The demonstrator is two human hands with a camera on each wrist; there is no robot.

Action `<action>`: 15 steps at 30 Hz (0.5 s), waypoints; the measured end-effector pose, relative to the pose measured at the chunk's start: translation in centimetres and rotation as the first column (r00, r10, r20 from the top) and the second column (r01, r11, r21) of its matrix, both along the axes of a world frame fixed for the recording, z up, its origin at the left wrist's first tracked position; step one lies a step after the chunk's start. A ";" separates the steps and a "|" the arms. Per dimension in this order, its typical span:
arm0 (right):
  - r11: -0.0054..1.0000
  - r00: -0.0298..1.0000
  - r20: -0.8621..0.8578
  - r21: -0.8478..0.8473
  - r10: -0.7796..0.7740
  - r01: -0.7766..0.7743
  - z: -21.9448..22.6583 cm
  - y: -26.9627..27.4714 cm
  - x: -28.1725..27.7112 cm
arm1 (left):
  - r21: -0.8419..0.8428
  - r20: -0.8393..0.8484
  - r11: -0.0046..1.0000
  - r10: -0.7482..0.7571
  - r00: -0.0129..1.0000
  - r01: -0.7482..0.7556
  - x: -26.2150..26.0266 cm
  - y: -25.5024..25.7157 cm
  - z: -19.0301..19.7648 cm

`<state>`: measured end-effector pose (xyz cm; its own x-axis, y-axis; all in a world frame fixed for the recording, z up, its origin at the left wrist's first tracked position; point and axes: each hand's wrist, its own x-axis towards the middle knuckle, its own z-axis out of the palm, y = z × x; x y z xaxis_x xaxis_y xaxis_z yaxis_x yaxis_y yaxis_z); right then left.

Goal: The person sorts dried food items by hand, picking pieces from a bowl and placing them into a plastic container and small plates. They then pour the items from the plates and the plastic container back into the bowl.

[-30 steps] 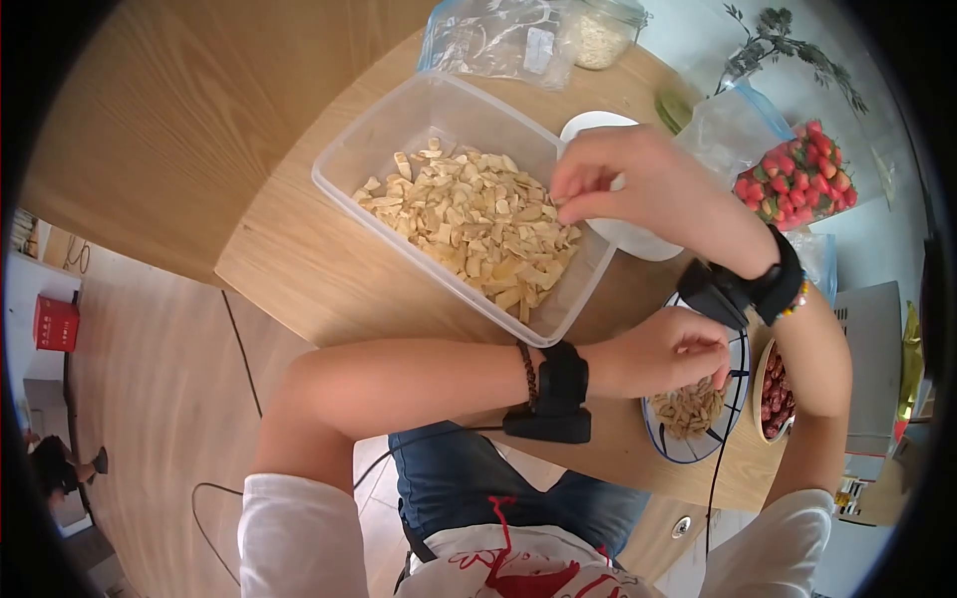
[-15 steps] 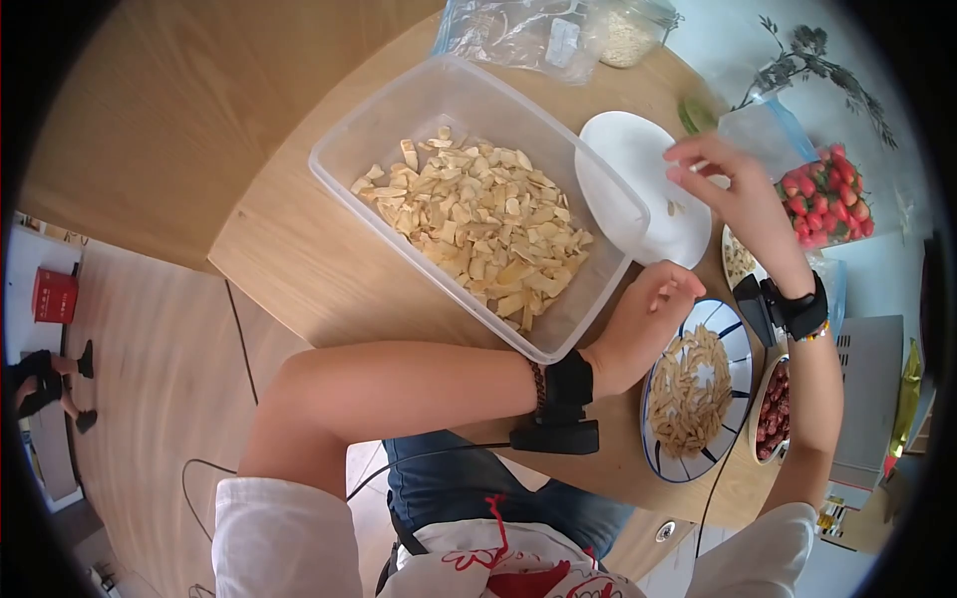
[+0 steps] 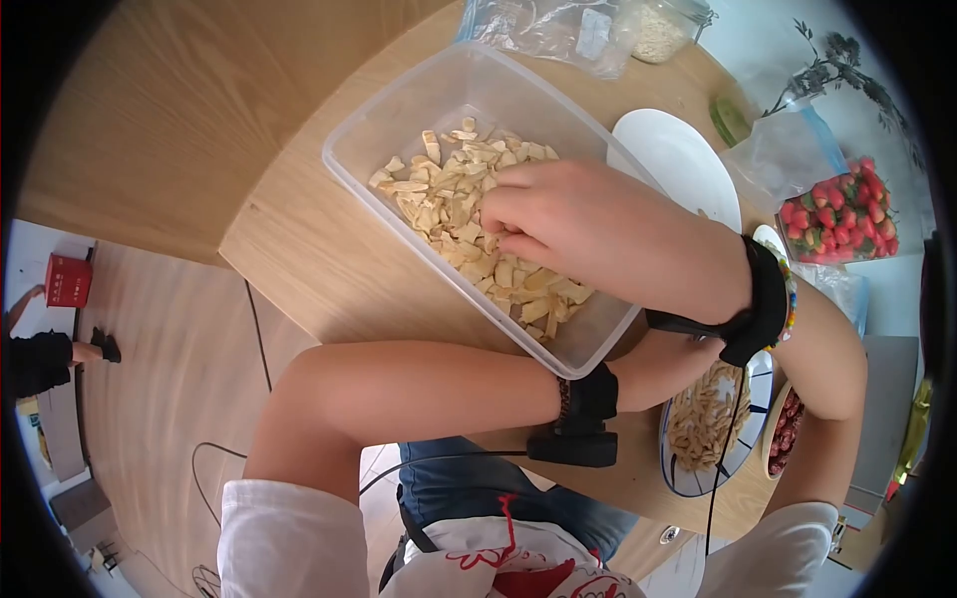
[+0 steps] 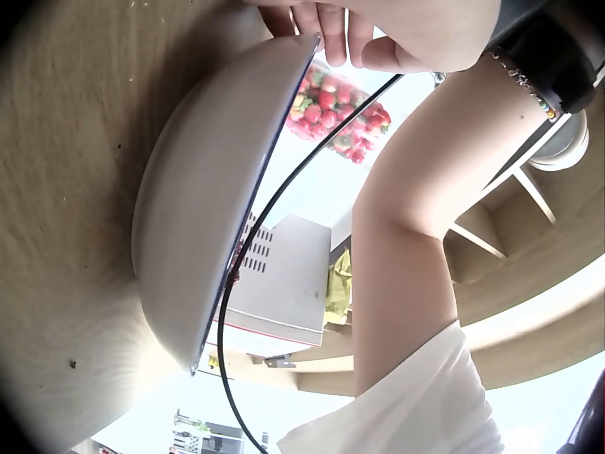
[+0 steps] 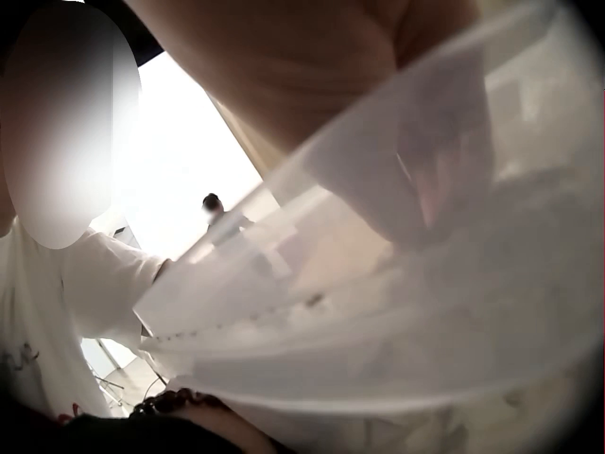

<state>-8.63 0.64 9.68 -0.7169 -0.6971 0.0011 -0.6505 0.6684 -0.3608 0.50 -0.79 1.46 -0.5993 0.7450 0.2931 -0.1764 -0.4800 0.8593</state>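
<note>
My right hand (image 3: 553, 214) reaches over the near rim of a clear plastic bin (image 3: 414, 125). Its curled fingers touch pale dried slices (image 3: 444, 204) heaped inside; I cannot tell whether it holds one. In the right wrist view that hand shows blurred through the bin wall (image 5: 331, 364). My left hand (image 3: 670, 371), partly covered by the right wrist, is at a blue-striped bowl (image 3: 733, 460) of small, long pale pieces (image 3: 698, 434). In the left wrist view the left hand's loose fingers (image 4: 331, 38) hang at the bowl's rim, with nothing visible in them.
A white plate (image 3: 668, 149) stands beside the bin. A bowl of dark red dried fruit (image 3: 786, 434) and a bag of strawberries (image 3: 842, 214) lie to the right. A plastic bag (image 3: 548, 35) and a jar (image 3: 658, 40) are behind. A black cable (image 3: 710, 498) crosses the striped bowl.
My right hand went from the bin's edge to over the white plate, then back left into the slices. My left hand lifted off the striped bowl, then returned to it.
</note>
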 end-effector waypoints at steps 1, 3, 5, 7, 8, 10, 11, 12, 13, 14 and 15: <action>1.000 1.000 -0.002 0.027 -0.002 0.002 0.2 0.2 0.2 | 0.008 -0.002 1.000 0.010 1.000 -0.010 0.1 0.2 -0.1; 0.998 0.999 -0.041 -0.058 -0.026 0.024 0.9 0.7 0.3 | 0.018 0.036 1.000 0.002 0.999 -0.003 0.3 0.6 0.0; 0.978 0.988 -0.048 -0.152 -0.149 0.140 2.5 1.3 0.7 | 0.018 0.191 0.998 -0.068 0.979 0.066 0.4 0.5 0.0; 0.909 0.935 -0.011 -0.237 -0.355 0.343 5.2 2.8 1.5 | 0.024 0.357 0.989 -0.142 0.923 0.143 0.5 0.7 0.1; 0.872 0.904 -0.005 -0.266 -0.427 0.410 5.3 4.3 1.7 | 0.017 0.308 0.994 -0.110 0.945 0.110 0.5 0.7 0.0; 0.783 0.828 0.010 -0.320 -0.561 0.534 5.4 7.8 1.7 | 0.009 0.207 0.999 -0.042 0.977 0.041 0.5 0.8 -0.5; 0.766 0.790 0.005 -0.240 -0.613 0.596 5.5 8.7 2.0 | 0.008 0.227 0.998 -0.068 0.971 0.068 0.5 0.8 -0.5; 0.739 0.749 -0.003 -0.161 -0.663 0.654 5.5 9.3 2.3 | 0.009 0.227 0.998 -0.067 0.971 0.066 0.5 0.8 -0.6; 0.703 0.705 -0.016 -0.083 -0.709 0.706 5.5 9.6 2.5 | 0.007 0.228 0.998 -0.065 0.971 0.065 0.6 0.9 -0.6; 0.710 0.712 -0.024 -0.106 -0.702 0.696 5.5 9.6 2.6 | 0.005 0.229 0.998 -0.063 0.971 0.064 0.6 0.9 -0.7; 0.717 0.720 -0.032 -0.129 -0.694 0.685 5.5 9.5 2.5 | 0.004 0.225 0.998 -0.056 0.973 0.057 0.6 0.9 -0.7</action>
